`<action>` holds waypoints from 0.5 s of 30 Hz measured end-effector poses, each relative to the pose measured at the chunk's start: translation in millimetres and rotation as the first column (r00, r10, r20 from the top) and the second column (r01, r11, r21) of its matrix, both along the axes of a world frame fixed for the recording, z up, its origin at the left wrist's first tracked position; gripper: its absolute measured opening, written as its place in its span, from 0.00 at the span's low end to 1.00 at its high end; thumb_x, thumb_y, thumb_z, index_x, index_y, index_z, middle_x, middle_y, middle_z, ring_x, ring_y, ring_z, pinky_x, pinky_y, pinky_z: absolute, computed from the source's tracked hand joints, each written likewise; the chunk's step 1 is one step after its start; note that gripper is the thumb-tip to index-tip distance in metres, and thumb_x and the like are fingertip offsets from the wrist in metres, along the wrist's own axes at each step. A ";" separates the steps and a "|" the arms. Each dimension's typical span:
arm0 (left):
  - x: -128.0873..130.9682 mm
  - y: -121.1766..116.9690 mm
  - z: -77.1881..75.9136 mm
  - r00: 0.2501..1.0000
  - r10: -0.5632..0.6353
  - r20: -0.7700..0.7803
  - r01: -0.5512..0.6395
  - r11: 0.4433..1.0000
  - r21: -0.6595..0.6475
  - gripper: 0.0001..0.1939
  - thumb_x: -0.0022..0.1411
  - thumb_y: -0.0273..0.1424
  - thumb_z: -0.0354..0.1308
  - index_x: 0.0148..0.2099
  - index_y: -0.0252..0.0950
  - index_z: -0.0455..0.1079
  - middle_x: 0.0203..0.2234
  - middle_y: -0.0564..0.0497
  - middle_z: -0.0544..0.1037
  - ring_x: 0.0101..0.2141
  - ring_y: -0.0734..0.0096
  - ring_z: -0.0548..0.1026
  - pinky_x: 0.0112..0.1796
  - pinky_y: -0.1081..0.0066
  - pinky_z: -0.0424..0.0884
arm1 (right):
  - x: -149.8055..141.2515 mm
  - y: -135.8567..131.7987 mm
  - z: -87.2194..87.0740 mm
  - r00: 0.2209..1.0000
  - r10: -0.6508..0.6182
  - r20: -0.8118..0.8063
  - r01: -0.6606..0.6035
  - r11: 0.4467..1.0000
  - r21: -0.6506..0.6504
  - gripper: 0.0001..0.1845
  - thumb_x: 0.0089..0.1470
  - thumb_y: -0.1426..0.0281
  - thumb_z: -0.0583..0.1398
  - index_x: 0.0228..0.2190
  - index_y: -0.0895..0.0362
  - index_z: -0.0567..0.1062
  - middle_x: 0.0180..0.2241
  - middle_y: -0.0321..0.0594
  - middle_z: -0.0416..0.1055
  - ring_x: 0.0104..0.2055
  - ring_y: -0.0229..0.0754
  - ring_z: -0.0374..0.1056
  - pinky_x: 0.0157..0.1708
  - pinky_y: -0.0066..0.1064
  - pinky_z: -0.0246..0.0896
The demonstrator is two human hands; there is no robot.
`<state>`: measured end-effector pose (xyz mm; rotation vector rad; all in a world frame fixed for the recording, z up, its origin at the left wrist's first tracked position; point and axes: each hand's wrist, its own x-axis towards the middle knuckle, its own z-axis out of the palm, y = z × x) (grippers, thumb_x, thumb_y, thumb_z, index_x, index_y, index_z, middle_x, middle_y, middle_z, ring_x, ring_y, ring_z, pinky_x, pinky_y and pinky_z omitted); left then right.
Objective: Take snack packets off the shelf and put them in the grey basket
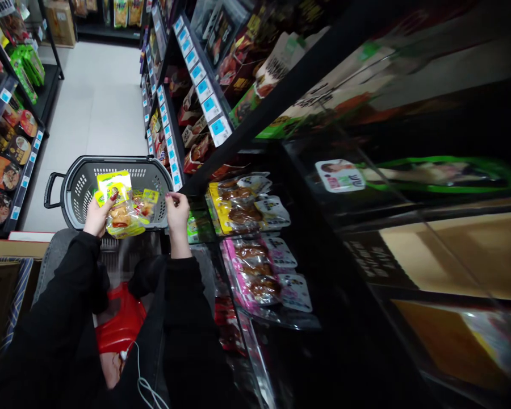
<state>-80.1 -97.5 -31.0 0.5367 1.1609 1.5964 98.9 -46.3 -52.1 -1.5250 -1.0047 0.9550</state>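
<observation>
My left hand (pixel 97 217) is closed on clear-and-yellow snack packets (pixel 121 216), held over the near side of a grey shopping basket (pixel 73 199). Reddish-brown food shows through their clear film. Another yellow-edged packet (pixel 147 203) is just to their right, over or in the basket; I cannot tell which. My right hand (pixel 177 218) is at the basket's right rim, its fingers curled in a pinch. Whatever it may hold is too small or hidden to make out. Beside it on the black shelf are yellow-edged packs (pixel 238 205) and pink-edged packs (pixel 264 267) of brown food.
Shelves with blue-and-white price tags (pixel 204 88) rise along the right. Another stocked shelf (pixel 28 153) stands at left, with a pale tiled aisle (pixel 97 96) between. A red plastic object (pixel 121 321) and a white cable (pixel 142 383) are low between my legs. Cardboard (pixel 21 248) lies at left.
</observation>
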 end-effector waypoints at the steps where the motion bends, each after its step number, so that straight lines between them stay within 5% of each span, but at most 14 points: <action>1: 0.2 0.0 -0.7 1.000 0.002 0.002 -0.002 1.000 -0.007 0.30 0.40 0.35 0.72 0.47 0.33 0.68 0.41 0.42 0.78 0.47 0.55 0.75 0.48 0.58 0.70 | -4.6 -4.9 5.4 0.986 0.157 -0.050 -0.155 0.987 0.042 0.10 0.45 0.62 0.61 0.27 0.55 0.68 0.28 0.37 0.69 0.32 0.39 0.65 0.34 0.32 0.61; 3: 0.7 0.1 -2.6 1.000 0.002 -0.009 -0.002 1.000 -0.017 0.29 0.42 0.35 0.71 0.46 0.33 0.68 0.41 0.42 0.78 0.45 0.56 0.75 0.47 0.58 0.71 | -15.1 -16.4 15.6 0.891 0.442 -0.101 -0.433 0.896 0.103 0.13 0.44 0.58 0.62 0.28 0.55 0.70 0.26 0.35 0.69 0.28 0.37 0.64 0.31 0.31 0.61; 6: 1.7 -0.5 -5.4 0.999 -0.002 -0.052 0.002 1.000 -0.003 0.28 0.44 0.36 0.70 0.46 0.34 0.68 0.40 0.43 0.78 0.43 0.57 0.76 0.45 0.59 0.71 | -29.8 -32.3 23.8 0.802 0.595 -0.048 -0.590 0.803 0.085 0.18 0.38 0.58 0.67 0.27 0.55 0.69 0.24 0.32 0.68 0.26 0.35 0.63 0.30 0.29 0.61; 15: 6.6 -2.3 -8.4 0.989 0.049 -0.136 -0.050 0.999 -0.006 0.24 0.41 0.36 0.71 0.40 0.35 0.67 0.36 0.46 0.79 0.35 0.64 0.77 0.38 0.67 0.74 | -42.6 -44.4 16.9 0.877 0.481 0.004 -0.481 0.876 0.032 0.19 0.38 0.61 0.67 0.30 0.54 0.66 0.23 0.29 0.65 0.26 0.36 0.63 0.30 0.29 0.59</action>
